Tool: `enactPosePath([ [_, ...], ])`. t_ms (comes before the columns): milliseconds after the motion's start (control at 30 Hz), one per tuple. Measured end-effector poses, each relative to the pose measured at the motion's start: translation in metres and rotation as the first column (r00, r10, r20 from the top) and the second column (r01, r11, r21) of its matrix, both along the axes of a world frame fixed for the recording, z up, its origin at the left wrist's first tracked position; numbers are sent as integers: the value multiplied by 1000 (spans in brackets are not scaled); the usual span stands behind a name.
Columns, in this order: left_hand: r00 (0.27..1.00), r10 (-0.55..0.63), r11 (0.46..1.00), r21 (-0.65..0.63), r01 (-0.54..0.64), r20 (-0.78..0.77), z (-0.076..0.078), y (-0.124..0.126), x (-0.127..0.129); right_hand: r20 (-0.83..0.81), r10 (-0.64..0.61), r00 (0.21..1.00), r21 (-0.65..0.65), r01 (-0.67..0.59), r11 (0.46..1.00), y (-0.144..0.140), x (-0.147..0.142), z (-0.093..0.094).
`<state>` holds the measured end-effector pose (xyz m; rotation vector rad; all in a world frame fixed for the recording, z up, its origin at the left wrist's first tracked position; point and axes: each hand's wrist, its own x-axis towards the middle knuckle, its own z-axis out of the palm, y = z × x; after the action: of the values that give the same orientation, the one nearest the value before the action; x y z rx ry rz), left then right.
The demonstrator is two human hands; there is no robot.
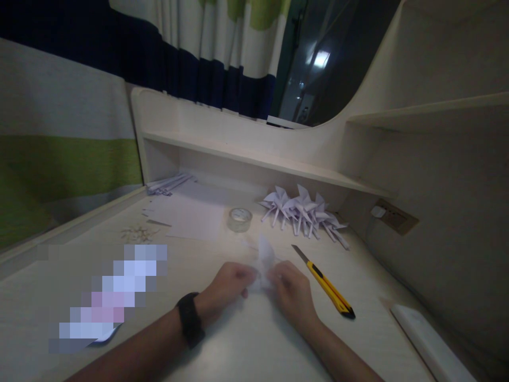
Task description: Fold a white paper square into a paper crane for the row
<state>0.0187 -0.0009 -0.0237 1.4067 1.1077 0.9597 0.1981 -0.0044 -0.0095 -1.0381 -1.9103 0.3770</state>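
Note:
Both of my hands meet at the middle of the desk over a small white folded paper piece (264, 258). My left hand (227, 285), with a black band on its wrist, pinches the paper's left side. My right hand (292, 293) grips its right side with closed fingers. A pointed flap of the paper sticks up between the fingertips. The lower part of the paper is hidden by my fingers.
A yellow utility knife (328, 286) with its blade out lies right of my right hand. A tape roll (239, 219) and a row of folded paper pinwheels (304, 212) sit behind. White sheets (191, 215) and paper strips (167, 184) lie back left; a white slab (427, 339) lies front right.

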Motion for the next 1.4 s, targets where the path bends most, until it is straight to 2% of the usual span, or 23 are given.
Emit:
enactPosePath([
  [567,1000,4,1000,6,-4,-17,2,0,0,-29,11,1000,28,-10,1000,-1,-1,-2],
  [733,1000,21,1000,1,-21,0,0,-1,1,11,-5,1000,46,5,999,-2,0,-3],
  [967,1000,29,1000,3,-29,-6,4,-3,1,134,8,991,161,-30,986,-5,1,-7],
  [1200,999,26,999,40,-24,-39,4,-4,1,233,-61,970,275,-5,962,-9,0,-10],
  [1400,991,48,997,58,-41,-124,1,-4,3,380,-140,914,400,-26,916,-15,-1,-13],
])
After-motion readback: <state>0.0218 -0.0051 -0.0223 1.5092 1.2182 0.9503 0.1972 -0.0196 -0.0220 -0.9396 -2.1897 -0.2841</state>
